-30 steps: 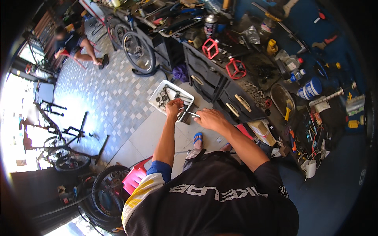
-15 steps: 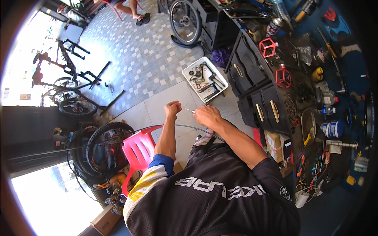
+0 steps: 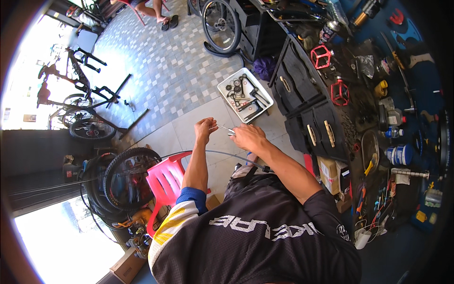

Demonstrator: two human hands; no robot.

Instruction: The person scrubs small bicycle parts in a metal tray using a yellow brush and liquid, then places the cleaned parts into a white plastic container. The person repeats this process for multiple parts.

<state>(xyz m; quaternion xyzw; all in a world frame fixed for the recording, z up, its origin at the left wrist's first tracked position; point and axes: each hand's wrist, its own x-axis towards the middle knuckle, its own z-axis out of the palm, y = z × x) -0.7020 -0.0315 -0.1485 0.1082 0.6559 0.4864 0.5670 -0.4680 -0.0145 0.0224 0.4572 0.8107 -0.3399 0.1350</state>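
Note:
My right hand [image 3: 249, 137] is closed round a slim silver plier-like tool [image 3: 231, 132], whose thin tip points left toward my other hand. Just across a small gap, my left hand [image 3: 205, 128] has its fingers pinched together. Whatever it holds is too small to make out. Both hands are held in front of my body, above the pale floor tiles. A thin dark cable or hose [image 3: 227, 153] curves below them toward my waist. Beyond the hands stands a white tray [image 3: 224, 99] with crank arms, cogs, rings and other small bike parts.
A pink plastic chair [image 3: 166, 179] stands close at my left, with bike wheels [image 3: 124, 183] behind it. To the right, a cluttered workbench [image 3: 362, 111] carries red pedals [image 3: 339, 91] and bottles. Dark drawers [image 3: 302, 90] with pale handles face me. A seated person's legs [image 3: 154, 12] show far off.
Both hands have shifted slightly; the left has moved a little up and left. The silver tool has turned somewhat and more of its handle shows.

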